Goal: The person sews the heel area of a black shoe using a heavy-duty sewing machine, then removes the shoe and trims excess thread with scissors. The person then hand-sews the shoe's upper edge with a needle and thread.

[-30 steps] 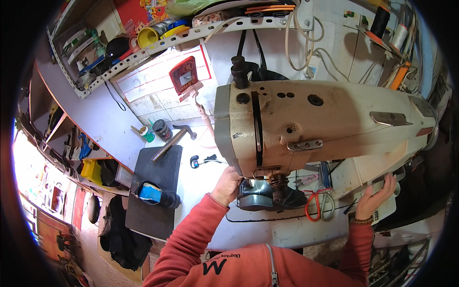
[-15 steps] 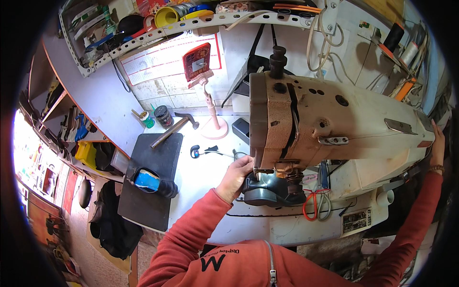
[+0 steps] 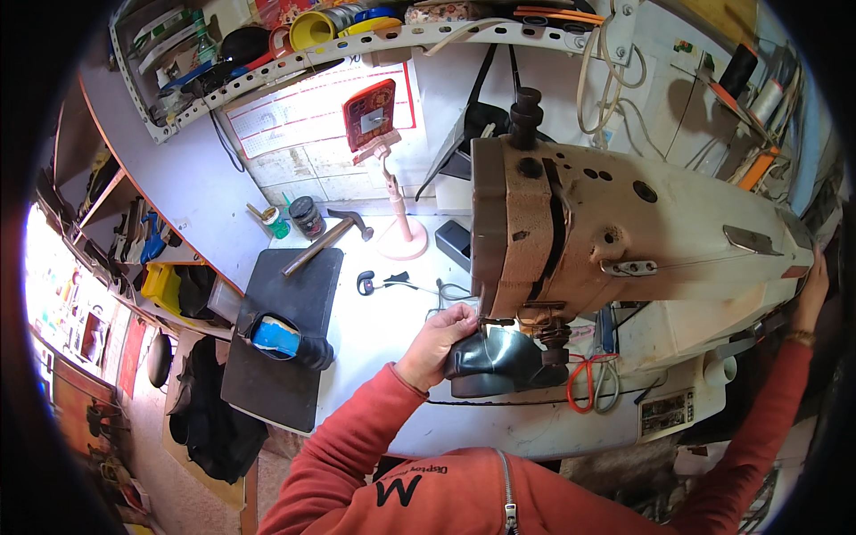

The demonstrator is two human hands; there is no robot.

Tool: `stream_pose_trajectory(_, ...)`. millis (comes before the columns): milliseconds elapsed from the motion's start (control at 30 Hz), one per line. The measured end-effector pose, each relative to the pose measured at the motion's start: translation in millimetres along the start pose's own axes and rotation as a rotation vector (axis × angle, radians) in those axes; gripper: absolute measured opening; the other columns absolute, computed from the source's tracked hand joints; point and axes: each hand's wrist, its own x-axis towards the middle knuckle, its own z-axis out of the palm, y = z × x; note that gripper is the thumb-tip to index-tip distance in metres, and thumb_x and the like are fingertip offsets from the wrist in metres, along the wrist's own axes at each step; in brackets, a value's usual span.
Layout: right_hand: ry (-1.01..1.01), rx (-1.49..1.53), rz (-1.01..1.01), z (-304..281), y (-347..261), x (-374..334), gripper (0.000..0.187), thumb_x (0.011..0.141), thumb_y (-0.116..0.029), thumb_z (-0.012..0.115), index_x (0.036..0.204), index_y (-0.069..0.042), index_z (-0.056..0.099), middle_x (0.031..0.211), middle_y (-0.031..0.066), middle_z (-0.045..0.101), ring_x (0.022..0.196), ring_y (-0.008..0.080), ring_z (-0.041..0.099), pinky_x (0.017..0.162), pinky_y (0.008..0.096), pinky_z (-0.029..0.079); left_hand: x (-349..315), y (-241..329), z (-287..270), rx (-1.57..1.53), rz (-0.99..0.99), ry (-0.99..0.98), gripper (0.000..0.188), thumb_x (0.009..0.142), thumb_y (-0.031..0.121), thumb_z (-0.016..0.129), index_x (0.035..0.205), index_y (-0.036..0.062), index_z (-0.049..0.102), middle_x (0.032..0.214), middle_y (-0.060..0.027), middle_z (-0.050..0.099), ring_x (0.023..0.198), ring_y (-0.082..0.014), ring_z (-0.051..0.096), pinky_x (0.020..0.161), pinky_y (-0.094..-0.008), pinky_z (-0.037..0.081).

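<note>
A shiny black shoe [image 3: 490, 361] sits under the needle end of a large, worn sewing machine [image 3: 571, 232]. Its thick sole edge faces me. My left hand [image 3: 439, 343] pinches the shoe's upper edge, thumb and fingers together, close beside the machine's presser foot. Far to the right, my right hand [image 3: 811, 290] lies against the end of the machine. Its fingers are largely hidden there, so their grip does not show.
Scissors with red handles [image 3: 581, 383] lie right of the shoe. Leftward, a dark board [image 3: 267, 383] carries another black shoe [image 3: 308, 346] and a hammer [image 3: 321, 245]. Behind stand a pink phone stand [image 3: 401, 234] and small jars [image 3: 306, 217]. A metal shelf [image 3: 267, 67] hangs above.
My left hand and the shoe have shifted slightly toward me, and the shoe has turned so more of its shiny upper shows. My right hand has moved slightly downward along the machine's end.
</note>
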Motion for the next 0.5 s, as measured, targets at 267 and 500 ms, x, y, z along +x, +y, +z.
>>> stream_pose_trajectory(267,-0.451,-0.520,-0.159,11,3,94,0.036,0.097,-0.032,0.054,0.110,0.000,0.066,0.096,0.0103,0.064,0.087,0.0166,0.061,0.081,0.0297,0.047,-39,26,-19,0.021,0.013,-0.184,0.009,0.096,0.015,0.056,0.094,0.0061,0.053,0.082,0.0029,0.055,0.072,-0.0041,0.053,0.066,-0.0182,0.043)
stream_pose_trajectory(500,0.404,0.063,-0.068,1,-146,-7,0.046,0.095,-0.031,0.061,0.124,0.005,0.058,0.121,0.0137,0.063,0.111,0.0202,0.059,0.098,0.0299,0.043,-104,64,-32,0.153,0.109,-0.039,0.006,0.091,0.007,0.057,0.095,0.0042,0.055,0.089,0.0002,0.056,0.077,-0.0059,0.052,0.071,-0.0201,0.043)
